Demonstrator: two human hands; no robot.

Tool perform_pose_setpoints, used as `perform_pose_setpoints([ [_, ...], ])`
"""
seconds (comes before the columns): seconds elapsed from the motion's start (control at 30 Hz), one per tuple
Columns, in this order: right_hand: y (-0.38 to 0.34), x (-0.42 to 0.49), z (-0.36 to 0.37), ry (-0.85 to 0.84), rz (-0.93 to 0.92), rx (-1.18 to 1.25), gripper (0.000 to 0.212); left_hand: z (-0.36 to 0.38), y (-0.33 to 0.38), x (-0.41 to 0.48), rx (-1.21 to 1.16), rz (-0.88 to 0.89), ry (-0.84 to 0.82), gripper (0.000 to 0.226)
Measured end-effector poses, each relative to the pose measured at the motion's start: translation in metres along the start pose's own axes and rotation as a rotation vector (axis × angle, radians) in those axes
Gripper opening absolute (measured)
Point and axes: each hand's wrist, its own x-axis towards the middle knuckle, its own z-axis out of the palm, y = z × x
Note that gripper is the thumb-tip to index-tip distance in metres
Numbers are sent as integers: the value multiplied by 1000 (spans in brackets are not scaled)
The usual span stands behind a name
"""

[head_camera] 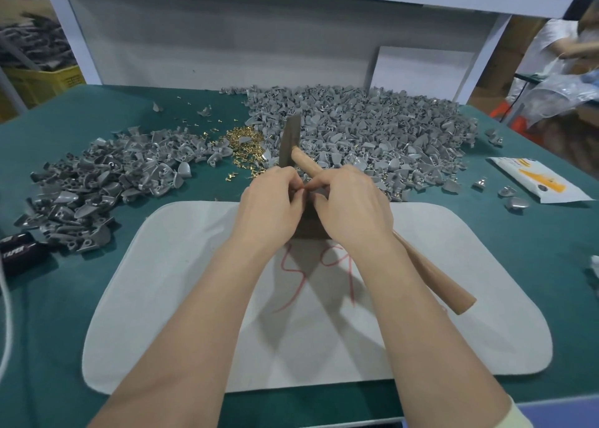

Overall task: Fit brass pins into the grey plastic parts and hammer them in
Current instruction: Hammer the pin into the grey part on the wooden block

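Right hand [353, 210] curled round hammer [434, 275], smooth wooden handle, dark metal head upright. Left hand [272, 207] fingers bent, tips meeting right's; whether pinching anything, cannot tell. Grey plastic parts [372, 136], glossy curved shells, heaped along table's [48, 330] far edge; shiny brass pins [241, 145] between heaps.

green table [97, 110] | white mat [181, 282] ctr | grey parts [372, 136] piles L+back | brass pins [241, 142] btwn | packet [534, 181] R

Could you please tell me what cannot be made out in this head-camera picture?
Head view:
- Item pinched between left hand and right hand: fingertips cover it.
- Dark block: mostly under both hands.
- Hammer handle's middle: under the right hand.
- Black object: cut by the left edge.
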Motion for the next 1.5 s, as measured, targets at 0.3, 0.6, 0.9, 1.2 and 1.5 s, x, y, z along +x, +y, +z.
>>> perform_pose_setpoints([
  [0.3,2,0,1,8,-13,16,20,-4,-5,1,-106,-120,-67,9],
  [0.6,0,-3,4,78,-32,-8,16,-6,-4,1,-93,-151,-84,8],
  [0.9,-7,1,8,74,-25,-45,18,-6,-4,2,-96,-124,-77,4],
  [1.2,-8,1,14,87,-74,-77,27,-6,-3,2,-90,-130,-94,3],
  [1.5,-9,2,13,44,-73,-99,33,-9,-4,1,-86,-135,-81,6],
])
